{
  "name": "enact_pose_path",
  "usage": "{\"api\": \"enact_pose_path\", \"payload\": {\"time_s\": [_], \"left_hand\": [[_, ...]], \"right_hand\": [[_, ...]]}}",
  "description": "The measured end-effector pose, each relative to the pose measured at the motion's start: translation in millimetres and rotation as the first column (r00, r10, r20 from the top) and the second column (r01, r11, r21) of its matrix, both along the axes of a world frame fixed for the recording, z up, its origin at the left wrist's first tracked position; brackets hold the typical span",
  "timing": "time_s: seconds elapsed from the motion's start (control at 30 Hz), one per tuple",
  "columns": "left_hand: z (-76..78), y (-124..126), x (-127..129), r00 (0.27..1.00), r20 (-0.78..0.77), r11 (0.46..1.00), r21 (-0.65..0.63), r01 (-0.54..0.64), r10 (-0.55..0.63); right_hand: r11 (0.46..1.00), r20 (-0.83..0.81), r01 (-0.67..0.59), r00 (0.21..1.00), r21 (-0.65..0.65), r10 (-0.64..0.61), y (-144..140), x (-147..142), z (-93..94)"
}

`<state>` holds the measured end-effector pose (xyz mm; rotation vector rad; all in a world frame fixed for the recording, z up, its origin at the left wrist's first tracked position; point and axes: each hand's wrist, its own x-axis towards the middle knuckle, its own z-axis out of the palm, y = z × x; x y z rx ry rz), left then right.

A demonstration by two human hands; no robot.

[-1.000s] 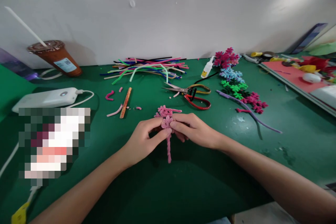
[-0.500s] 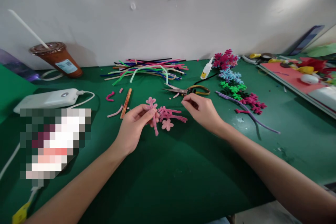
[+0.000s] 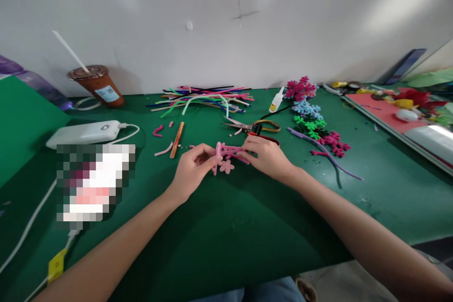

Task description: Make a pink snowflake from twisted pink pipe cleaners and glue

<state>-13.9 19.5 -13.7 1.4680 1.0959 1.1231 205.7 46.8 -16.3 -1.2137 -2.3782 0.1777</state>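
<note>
Fingers matter here: my left hand [image 3: 193, 170] pinches the pink pipe-cleaner flower sprig [image 3: 226, 155] low over the table [image 3: 247, 236], right hand [image 3: 267, 155] gripping its other end; I'd twist slowly, keeping blossoms uncrushed.

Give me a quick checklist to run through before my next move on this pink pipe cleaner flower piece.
1. Left hand pinching the pink pipe cleaner flower piece: ok.
2. Right hand on the piece's other end: ok.
3. Scissors lying apart from the fingers, just behind the right hand: ok.
4. Glue bottle capped: cannot tell.
5. Spare pipe cleaners piled by the wall: ok.
6. Pink offcuts lying loose on the green table: not ok.
</note>
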Motion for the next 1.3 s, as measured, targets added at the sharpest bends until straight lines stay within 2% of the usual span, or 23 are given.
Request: {"api": "enact_pose_path", "payload": {"time_s": [0.13,0.23,0.33,0.47,0.63,0.73,0.8,0.9,1.03,1.3], "left_hand": [[0.8,0,0,0.999,0.049,1.000,-0.014,0.003,-0.003],[4.1,-1,-1,0.974,0.223,0.996,-0.091,-0.022,0.042],[8.7,-1,-4,0.945,0.325,0.989,-0.147,0.017,0.032],[11.9,1,-9,0.950,0.313,0.987,-0.151,0.057,-0.007],[10.1,3,-11,0.974,0.227,0.994,-0.104,0.035,-0.011],[7.6,1,-9,0.993,0.114,0.996,-0.078,0.049,-0.040],[6.2,-1,-7,0.997,0.032,0.995,-0.069,0.077,-0.075],[5.5,-5,-3,0.992,-0.055,0.992,-0.062,0.111,-0.114],[5.5,-10,2,0.983,-0.109,0.989,-0.038,0.144,-0.147],[0.6,-10,5,0.962,-0.148,0.973,-0.037,0.229,-0.232]], "right_hand": [[1.000,-0.219,0.001,0.976,0.001,-0.001,-2,-3,5.2],[0.999,-0.392,-0.016,0.920,-0.044,-0.002,-5,-6,9.3],[0.995,-0.474,-0.014,0.880,-0.100,-0.035,-9,-9,13.7],[0.980,-0.553,-0.040,0.830,-0.194,-0.076,-13,-11,19.3],[0.953,-0.668,-0.114,0.736,-0.280,-0.108,-15,-10,20.7],[0.964,-0.675,-0.072,0.727,-0.257,-0.126,-17,-13,18.5],[0.979,-0.639,-0.052,0.764,-0.199,-0.089,-20,-16,17.1],[0.986,-0.593,-0.097,0.805,-0.132,0.000,-24,-22,16.2],[0.980,-0.545,-0.151,0.837,-0.129,0.057,-28,-25,17.1],[0.979,-0.534,-0.153,0.843,-0.132,0.060,-32,-29,19.4]]}}
